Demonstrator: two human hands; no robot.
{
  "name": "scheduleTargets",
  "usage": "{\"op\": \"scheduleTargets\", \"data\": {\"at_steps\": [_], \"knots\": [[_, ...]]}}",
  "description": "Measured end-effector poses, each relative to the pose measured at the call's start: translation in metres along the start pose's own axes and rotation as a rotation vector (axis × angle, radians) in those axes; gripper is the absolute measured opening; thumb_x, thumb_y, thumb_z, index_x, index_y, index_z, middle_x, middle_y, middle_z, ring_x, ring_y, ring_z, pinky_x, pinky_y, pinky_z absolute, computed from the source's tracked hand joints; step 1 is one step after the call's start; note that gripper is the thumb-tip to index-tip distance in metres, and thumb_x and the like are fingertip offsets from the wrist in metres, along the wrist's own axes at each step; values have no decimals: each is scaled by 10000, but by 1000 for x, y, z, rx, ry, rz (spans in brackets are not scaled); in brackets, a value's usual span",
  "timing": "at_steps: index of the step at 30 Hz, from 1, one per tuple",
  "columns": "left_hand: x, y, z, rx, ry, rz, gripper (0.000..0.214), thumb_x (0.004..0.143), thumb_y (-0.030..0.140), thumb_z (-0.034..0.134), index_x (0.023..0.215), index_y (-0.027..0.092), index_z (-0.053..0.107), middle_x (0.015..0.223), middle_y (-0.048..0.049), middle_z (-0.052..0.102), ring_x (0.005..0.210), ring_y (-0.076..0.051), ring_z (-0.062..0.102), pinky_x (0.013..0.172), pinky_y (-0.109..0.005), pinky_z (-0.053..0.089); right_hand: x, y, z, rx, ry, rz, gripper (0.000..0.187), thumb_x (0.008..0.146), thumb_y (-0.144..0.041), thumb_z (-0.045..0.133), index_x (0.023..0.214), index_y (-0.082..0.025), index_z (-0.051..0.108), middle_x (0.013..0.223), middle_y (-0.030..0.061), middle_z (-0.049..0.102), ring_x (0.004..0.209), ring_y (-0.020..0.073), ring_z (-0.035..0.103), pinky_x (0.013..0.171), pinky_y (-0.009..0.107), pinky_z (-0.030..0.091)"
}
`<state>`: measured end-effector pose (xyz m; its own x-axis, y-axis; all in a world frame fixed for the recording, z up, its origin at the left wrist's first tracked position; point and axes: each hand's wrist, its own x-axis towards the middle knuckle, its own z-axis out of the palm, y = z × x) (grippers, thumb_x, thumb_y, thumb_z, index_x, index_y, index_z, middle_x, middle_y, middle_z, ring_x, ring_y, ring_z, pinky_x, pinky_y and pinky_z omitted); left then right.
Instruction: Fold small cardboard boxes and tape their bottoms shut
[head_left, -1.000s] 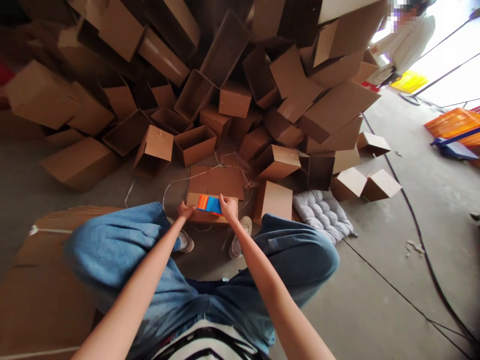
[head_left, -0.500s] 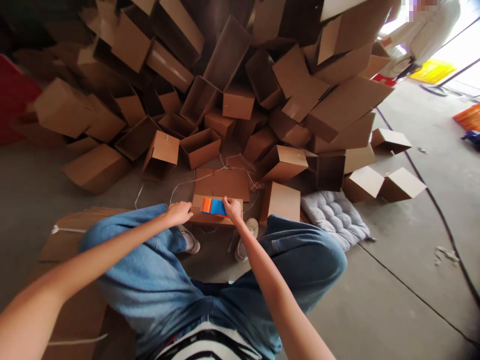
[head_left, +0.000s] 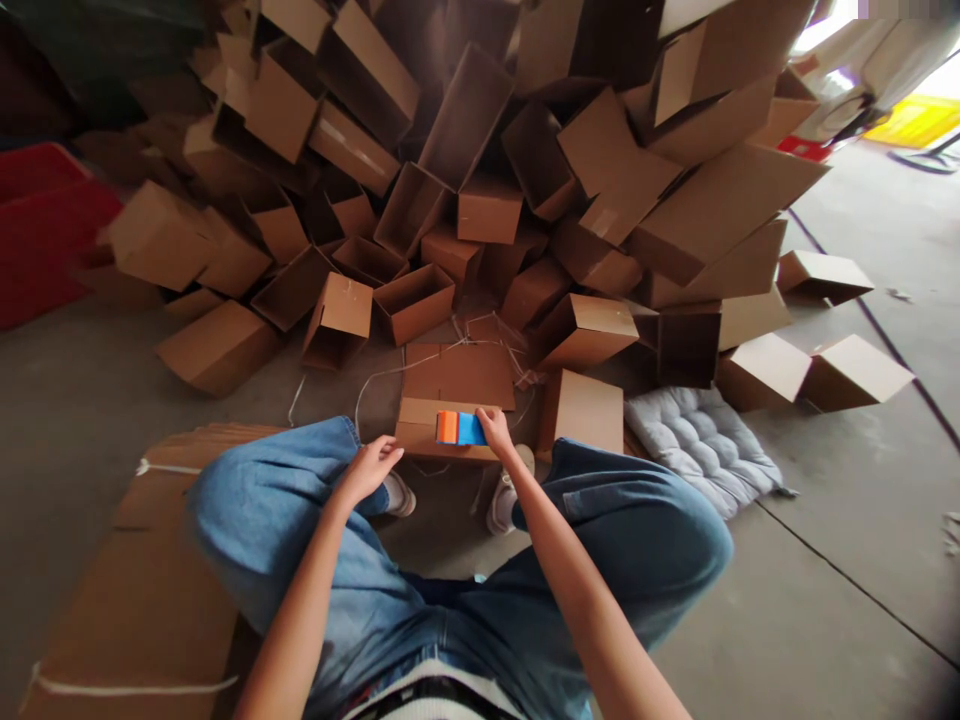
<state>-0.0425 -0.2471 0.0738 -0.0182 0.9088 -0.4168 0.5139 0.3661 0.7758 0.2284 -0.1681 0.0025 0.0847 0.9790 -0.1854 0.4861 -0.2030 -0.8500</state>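
Observation:
A cardboard box (head_left: 417,436) lies between my feet, its brown flap (head_left: 457,372) spread out on the far side. My right hand (head_left: 495,430) is closed around the blue end of a blue and orange tape dispenser (head_left: 471,429), which is over the top of the box. The dispenser's orange end points left. My left hand (head_left: 375,466) is beside the box's near left corner, fingers loosely stretched and nothing in them. Whether its fingertips touch the cardboard, I cannot tell.
A big heap of open cardboard boxes (head_left: 491,215) rises in front. Another box (head_left: 581,410) stands close on the right, beside a grey cushion (head_left: 697,445). Tied flat cardboard (head_left: 142,580) lies at left. White string (head_left: 365,385) trails on the floor. A red container (head_left: 52,230) stands far left.
My right hand and the tape dispenser have shifted a little to the right over the box. My left hand has drawn back toward me from the box's left edge. The view has turned slightly left.

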Motion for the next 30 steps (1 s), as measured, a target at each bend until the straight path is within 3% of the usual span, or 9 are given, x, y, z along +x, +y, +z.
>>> {"op": "scheduleTargets", "data": {"at_steps": [6, 12, 16, 23, 30], "knots": [[23, -6, 15, -49, 20, 34, 170, 860, 244, 605, 975, 169, 706, 1005, -90, 759, 994, -230, 700, 932, -309, 507, 0, 2, -5, 77, -25, 9, 335, 755, -459, 396, 539, -258, 237, 522, -63, 211, 520, 84, 228, 490, 243, 188], [36, -5, 45, -207, -111, -79, 257, 896, 327, 583, 1008, 136, 711, 1085, -122, 746, 1022, -249, 695, 801, -303, 529, -4, 0, -2, 87, -40, -9, 329, 725, -461, 393, 518, -255, 240, 527, -60, 220, 517, 80, 226, 502, 245, 174], [45, 2, 61, -385, -51, -184, 315, 939, 364, 515, 1042, 134, 704, 1132, -120, 739, 1063, -226, 685, 764, -280, 516, -7, -2, 0, 68, -42, -27, 359, 731, -466, 407, 501, -251, 233, 514, -57, 215, 520, 81, 227, 510, 246, 160], [48, -11, 64, -516, -82, -246, 432, 925, 504, 501, 976, 139, 727, 996, -115, 768, 955, -222, 717, 766, -301, 529, -7, 0, 2, 54, -33, -35, 378, 736, -488, 398, 492, -250, 233, 510, -56, 194, 522, 82, 233, 507, 245, 146], [54, -29, 66, -312, 3, -246, 228, 870, 257, 500, 942, 164, 695, 1091, -103, 744, 1038, -213, 686, 725, -270, 517, 3, -18, -3, 94, -30, -27, 444, 743, -597, 423, 528, -248, 251, 517, -57, 203, 526, 87, 235, 483, 233, 165]]}}
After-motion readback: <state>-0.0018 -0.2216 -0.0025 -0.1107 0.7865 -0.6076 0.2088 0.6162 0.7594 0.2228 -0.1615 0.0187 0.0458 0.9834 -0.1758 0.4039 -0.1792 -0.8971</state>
